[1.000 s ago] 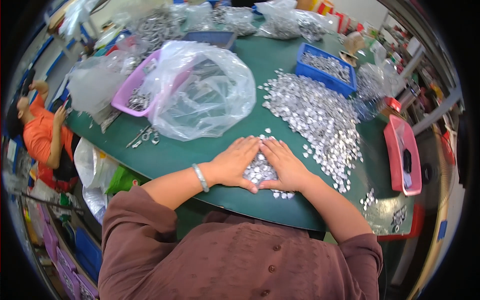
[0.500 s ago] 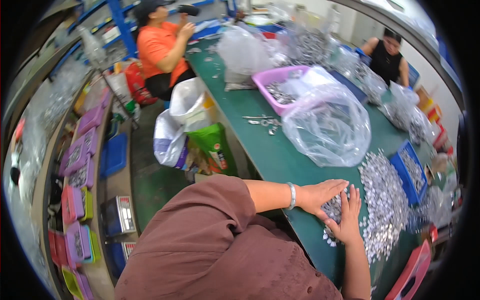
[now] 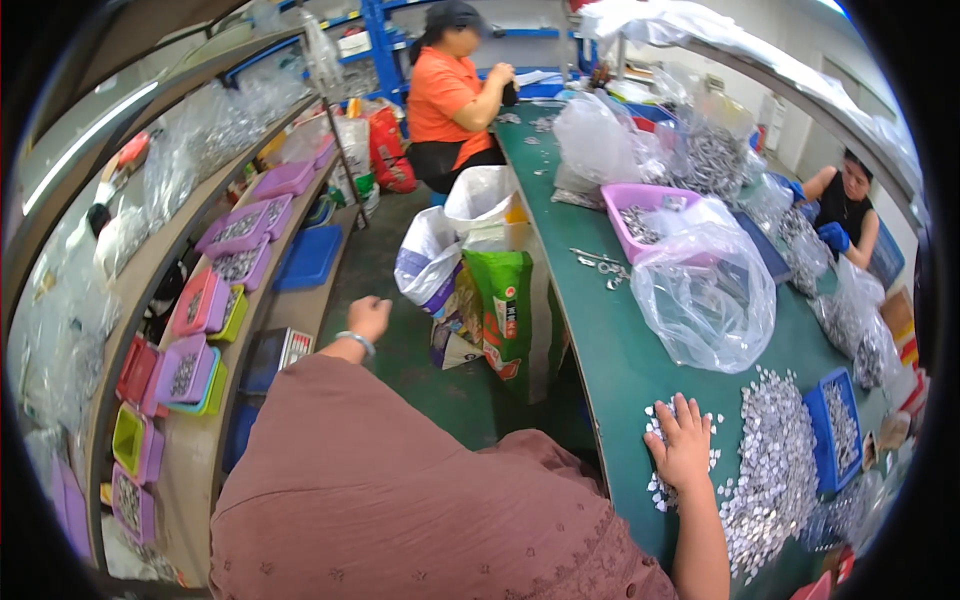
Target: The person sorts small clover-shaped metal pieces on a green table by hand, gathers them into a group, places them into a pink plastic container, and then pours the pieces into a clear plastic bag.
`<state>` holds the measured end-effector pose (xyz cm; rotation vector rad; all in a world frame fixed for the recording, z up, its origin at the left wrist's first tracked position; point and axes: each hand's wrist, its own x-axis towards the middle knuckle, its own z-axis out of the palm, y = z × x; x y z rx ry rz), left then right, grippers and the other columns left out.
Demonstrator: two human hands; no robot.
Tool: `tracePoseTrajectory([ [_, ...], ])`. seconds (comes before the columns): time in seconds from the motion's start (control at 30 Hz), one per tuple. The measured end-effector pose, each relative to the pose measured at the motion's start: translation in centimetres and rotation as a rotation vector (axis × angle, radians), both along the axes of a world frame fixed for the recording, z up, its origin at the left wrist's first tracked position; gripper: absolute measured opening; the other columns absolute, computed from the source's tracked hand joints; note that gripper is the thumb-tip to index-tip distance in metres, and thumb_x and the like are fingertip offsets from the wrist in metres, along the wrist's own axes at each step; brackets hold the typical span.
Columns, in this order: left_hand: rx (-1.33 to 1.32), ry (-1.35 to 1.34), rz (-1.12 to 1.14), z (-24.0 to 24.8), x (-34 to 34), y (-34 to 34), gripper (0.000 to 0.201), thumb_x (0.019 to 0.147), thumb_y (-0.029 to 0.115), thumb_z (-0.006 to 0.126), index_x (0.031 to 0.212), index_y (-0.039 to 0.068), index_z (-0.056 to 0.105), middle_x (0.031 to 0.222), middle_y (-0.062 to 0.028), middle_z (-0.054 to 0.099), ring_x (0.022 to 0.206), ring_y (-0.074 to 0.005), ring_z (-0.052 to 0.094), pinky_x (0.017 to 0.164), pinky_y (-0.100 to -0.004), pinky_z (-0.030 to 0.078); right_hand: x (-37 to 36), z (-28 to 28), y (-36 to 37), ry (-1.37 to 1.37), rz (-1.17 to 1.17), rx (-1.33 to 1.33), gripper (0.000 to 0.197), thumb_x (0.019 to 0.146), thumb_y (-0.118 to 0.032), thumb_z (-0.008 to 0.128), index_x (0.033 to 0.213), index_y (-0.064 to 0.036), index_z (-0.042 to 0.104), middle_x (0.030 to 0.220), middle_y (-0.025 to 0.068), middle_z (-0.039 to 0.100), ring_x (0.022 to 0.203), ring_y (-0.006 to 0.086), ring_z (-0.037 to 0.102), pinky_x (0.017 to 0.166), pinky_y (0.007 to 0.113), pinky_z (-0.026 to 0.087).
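Observation:
My right hand (image 3: pixel 684 443) lies palm down, fingers spread, on a small pile of flat silvery metal pieces (image 3: pixel 660 487) on the green table (image 3: pixel 590 345). Beside it, to the right, spreads a much larger heap of the same shiny pieces (image 3: pixel 768 470). My left hand (image 3: pixel 369 317), with a pale bracelet (image 3: pixel 357 341) at the wrist, is held out over the aisle, away from the table. Its fingers look curled in, and whatever they may hold is hidden. White and green sacks (image 3: pixel 500 300) stand on the floor to its right.
Left, shelves carry purple bins (image 3: pixel 240 228), a blue tray (image 3: pixel 309 257) and a scale (image 3: pixel 285 345). The table bears a clear bag (image 3: pixel 700 310), a lilac basin (image 3: pixel 622 235) and a blue basket (image 3: pixel 822 440). Co-workers sit at the far end (image 3: pixel 445 100) and far right (image 3: pixel 850 200).
My left hand has left the small pile and swung left over the aisle. My right hand has flattened over the pieces. The view has turned left.

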<state>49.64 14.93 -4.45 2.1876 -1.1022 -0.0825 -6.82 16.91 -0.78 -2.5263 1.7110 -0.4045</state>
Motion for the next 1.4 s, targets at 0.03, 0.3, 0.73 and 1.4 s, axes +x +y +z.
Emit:
tracePoseTrajectory([
  [0.03, 0.061, 0.049, 0.22, -1.0, 4.1, 3.7, 0.044, 0.083, 0.036, 0.056, 0.09, -0.006, 0.069, 0.099, -0.0297, 0.064, 0.098, -0.0457, 0.06, 0.088, -0.0482, 0.046, 0.2, 0.3, -0.3, -0.005, 0.033, -0.004, 0.053, 0.082, -0.039, 0.065, 0.129, -0.0166, 0.057, 0.141, 0.0194, 0.044, 0.131, 0.0412, 0.039, 0.108, 0.058, 0.026],
  [0.3, 0.122, 0.107, 0.862, -2.4, 15.4, 22.5, 0.057, 0.091, 0.042, 0.045, 0.094, -0.011, 0.067, 0.104, -0.0356, 0.06, 0.105, -0.0472, 0.057, 0.092, -0.0485, 0.043, -0.1, -0.6, -1.3, 0.022, 0.057, 0.015, 0.054, 0.083, -0.031, 0.062, 0.131, -0.0111, 0.052, 0.142, 0.0203, 0.041, 0.133, 0.043, 0.035, 0.108, 0.057, 0.024],
  [0.73, -0.56, 0.01, 0.823, 4.8, 27.3, 25.2, 0.044, 0.086, 0.038, 0.052, 0.089, -0.004, 0.068, 0.088, -0.0275, 0.065, 0.083, -0.044, 0.063, 0.075, -0.0484, 0.047, -2.1, -0.9, -2.3, 0.17, 0.163, -0.1, 0.045, 0.09, -0.033, 0.058, 0.129, -0.011, 0.055, 0.132, 0.0244, 0.049, 0.115, 0.042, 0.052, 0.096, 0.05, 0.041],
  [1.4, -0.211, -0.337, 1.088, 9.7, 18.2, 42.5, 0.028, 0.083, 0.023, 0.056, 0.092, 0.0, 0.069, 0.097, -0.028, 0.066, 0.089, -0.0429, 0.065, 0.082, -0.0477, 0.051, 9.9, -1.0, -4.9, 0.488, 0.933, -0.009, 0.039, 0.08, -0.049, 0.062, 0.083, -0.013, 0.078, 0.107, 0.003, 0.067, 0.132, 0.0336, 0.038, 0.112, 0.061, 0.017],
])
